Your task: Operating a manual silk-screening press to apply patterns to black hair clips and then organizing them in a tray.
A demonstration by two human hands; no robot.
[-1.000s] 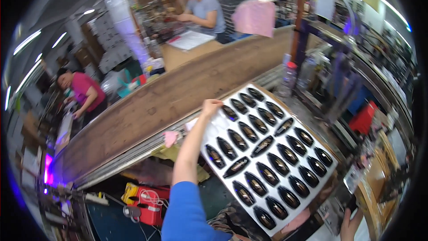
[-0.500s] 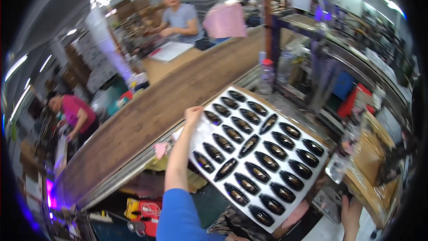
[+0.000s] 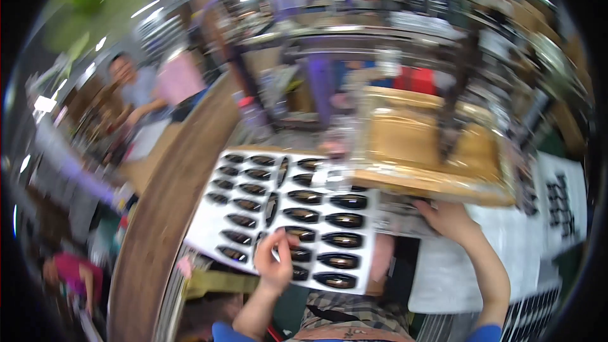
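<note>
A white sheet point(image 3: 212, 218) bears rows of glossy black pointed-oval pieces point(image 3: 342, 239) with gold-coloured marks. Over its near part, my left hand point(image 3: 275, 261) has thumb and fingertips drawn together in a pinch. Whatever may be between those fingertips is too blurred to make out. My right hand point(image 3: 448, 220) reaches to the near edge of a framed amber screen point(image 3: 405, 136), beside a flat metal plate point(image 3: 398, 218). Part of that hand's fingers is hidden under the frame. The screen stands raised, covering the far right corner of the sheet.
A long brown wooden board point(image 3: 142, 240) runs along the left. A red-capped bottle point(image 3: 248, 111) stands behind the sheet. White sheeting point(image 3: 468, 278) lies at right, near another sheet with dark marks point(image 3: 560, 199). Two people sit or stand beyond the board.
The view has swung right. My left hand has let go of the sheet's far left edge and come over its near part. My right hand is now at the screen's near edge.
</note>
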